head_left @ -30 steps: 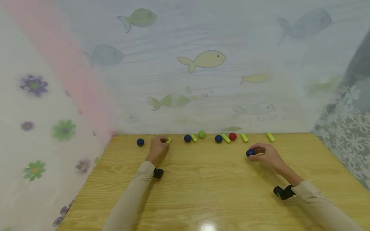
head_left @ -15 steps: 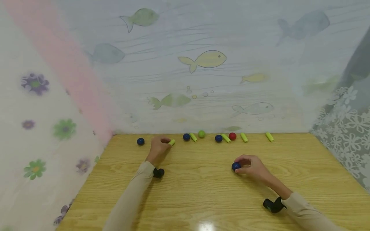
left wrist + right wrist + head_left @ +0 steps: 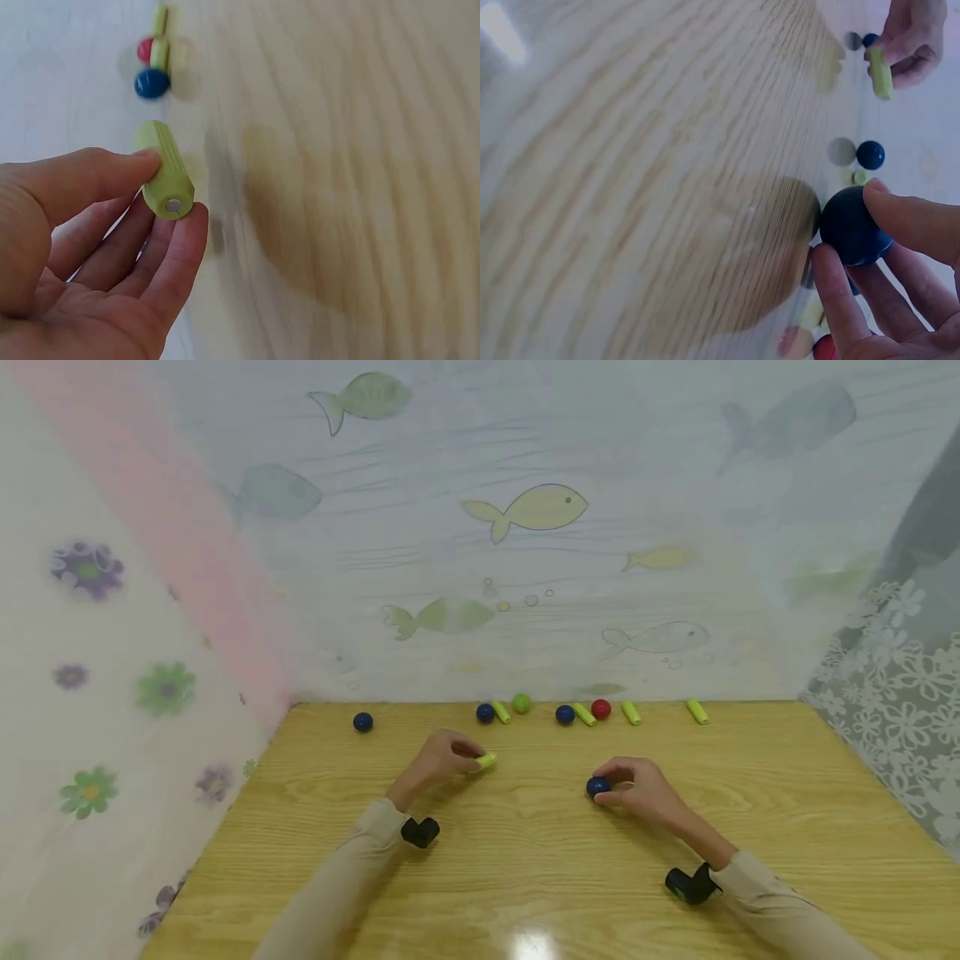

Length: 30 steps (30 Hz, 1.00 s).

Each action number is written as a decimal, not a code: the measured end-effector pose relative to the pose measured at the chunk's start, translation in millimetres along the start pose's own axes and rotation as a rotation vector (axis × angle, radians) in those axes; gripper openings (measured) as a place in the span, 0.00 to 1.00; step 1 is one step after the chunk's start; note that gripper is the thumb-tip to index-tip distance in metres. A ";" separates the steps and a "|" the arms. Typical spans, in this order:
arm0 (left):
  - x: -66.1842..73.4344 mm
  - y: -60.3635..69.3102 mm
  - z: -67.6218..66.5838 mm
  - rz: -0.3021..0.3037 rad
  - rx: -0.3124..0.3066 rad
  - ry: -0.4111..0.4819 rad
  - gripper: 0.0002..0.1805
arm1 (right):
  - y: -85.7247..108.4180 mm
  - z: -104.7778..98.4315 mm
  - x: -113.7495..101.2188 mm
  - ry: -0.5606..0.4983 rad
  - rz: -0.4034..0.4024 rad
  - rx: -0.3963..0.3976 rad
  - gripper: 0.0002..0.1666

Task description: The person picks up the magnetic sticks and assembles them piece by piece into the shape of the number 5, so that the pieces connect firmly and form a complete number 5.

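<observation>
My left hand (image 3: 442,757) pinches a yellow-green rod (image 3: 166,172) between thumb and fingers, above the left-middle of the table. The rod has ridged sides, and a small silvery disc shows in its near end. To the right, my right hand (image 3: 641,789) holds a dark blue ball (image 3: 853,226) by thumb and fingertips, low over the wood. The rod points toward the ball, with a gap between them. In the right wrist view the left hand with its rod appears at the top right.
Along the back edge of the wooden table (image 3: 487,877) lie a lone blue ball (image 3: 363,722), two more blue balls, a green ball (image 3: 521,703), a red ball (image 3: 601,709) and several yellow-green rods (image 3: 697,711). Behind them rises a fish-patterned backdrop (image 3: 525,593).
My left hand has lifted the rod from the back row and brought it right and nearer. The right hand has carried the blue ball leftward and slightly nearer.
</observation>
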<state>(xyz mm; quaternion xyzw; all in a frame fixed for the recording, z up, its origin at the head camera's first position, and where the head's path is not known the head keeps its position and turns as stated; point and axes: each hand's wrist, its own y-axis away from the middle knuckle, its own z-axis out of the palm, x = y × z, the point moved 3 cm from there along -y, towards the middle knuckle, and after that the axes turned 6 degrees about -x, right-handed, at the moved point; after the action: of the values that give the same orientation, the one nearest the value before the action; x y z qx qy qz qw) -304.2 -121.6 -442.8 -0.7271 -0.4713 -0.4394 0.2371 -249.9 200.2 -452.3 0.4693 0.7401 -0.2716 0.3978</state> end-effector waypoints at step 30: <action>45.2 -29.5 96.6 0.137 -0.183 -0.076 0.08 | -12.3 7.8 -17.7 0.052 -0.041 -0.079 0.16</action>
<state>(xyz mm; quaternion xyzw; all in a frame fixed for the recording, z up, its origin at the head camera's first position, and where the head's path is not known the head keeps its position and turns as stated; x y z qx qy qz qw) -282.7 -13.7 -454.3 -0.7923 -0.3871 -0.4354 0.1812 -254.2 180.6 -441.2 0.4447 0.7698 -0.2381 0.3911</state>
